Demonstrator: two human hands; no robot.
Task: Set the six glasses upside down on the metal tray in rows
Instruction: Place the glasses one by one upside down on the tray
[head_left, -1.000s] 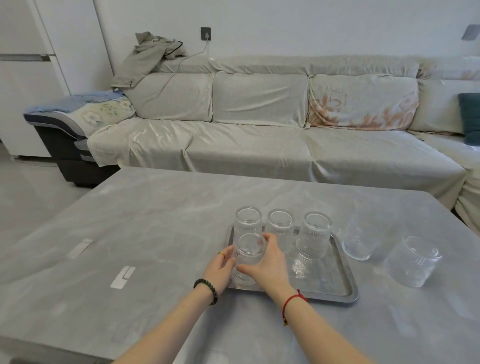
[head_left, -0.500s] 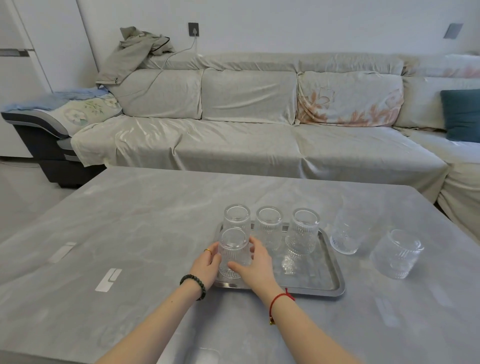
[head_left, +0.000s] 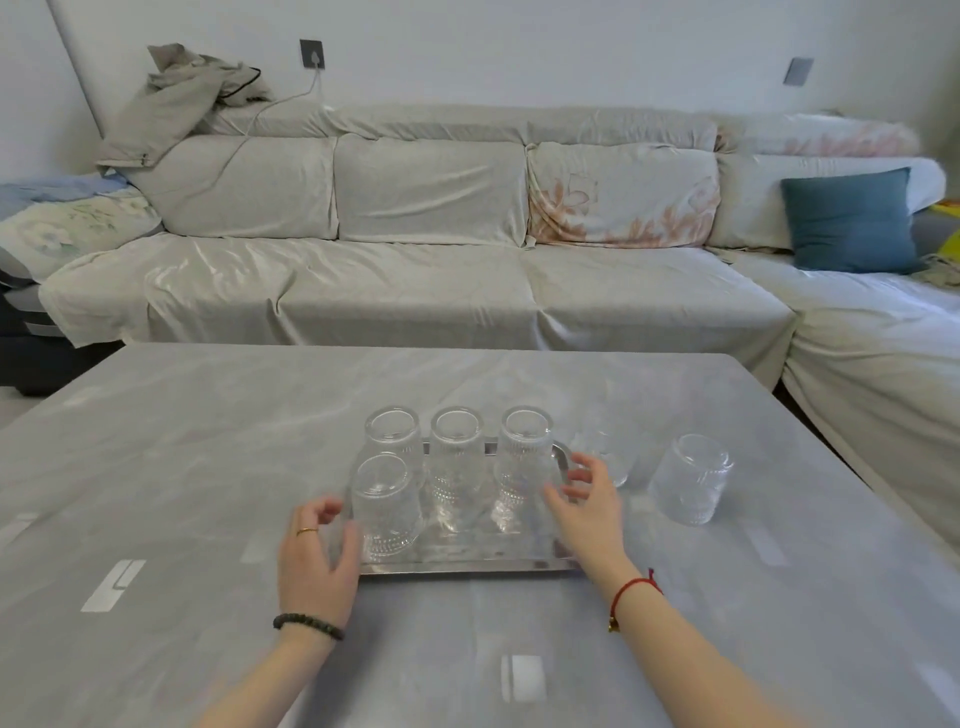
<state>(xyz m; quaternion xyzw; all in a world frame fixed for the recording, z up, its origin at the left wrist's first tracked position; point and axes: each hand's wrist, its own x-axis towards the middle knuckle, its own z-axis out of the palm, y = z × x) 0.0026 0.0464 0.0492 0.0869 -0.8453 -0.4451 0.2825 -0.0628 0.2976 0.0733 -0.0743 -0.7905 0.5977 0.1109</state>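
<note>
On the grey bench in front of me sits the metal tray, carrying four glasses upside down. Three stand in the far row: the far-left glass, the far-middle glass and the far-right glass. One near-left glass stands in the near row, directly in front of the far-left one.

My left hand hovers just beside the near-left glass, at the tray's left edge. Its fingers are curled but spread apart, gripping nothing; I cannot tell whether the thumb brushes the glass wall. A ring is on one finger and a dark bead bracelet is on that wrist.

My right hand is over the tray's right edge, fingers loosely spread and empty, near the far-right glass without closing on it. A red cord circles that wrist.

Two glasses stand off the tray, on the bench to its right: a blurred glass just beyond my right fingertips, and an outer glass well apart from the tray, upside down.
</note>
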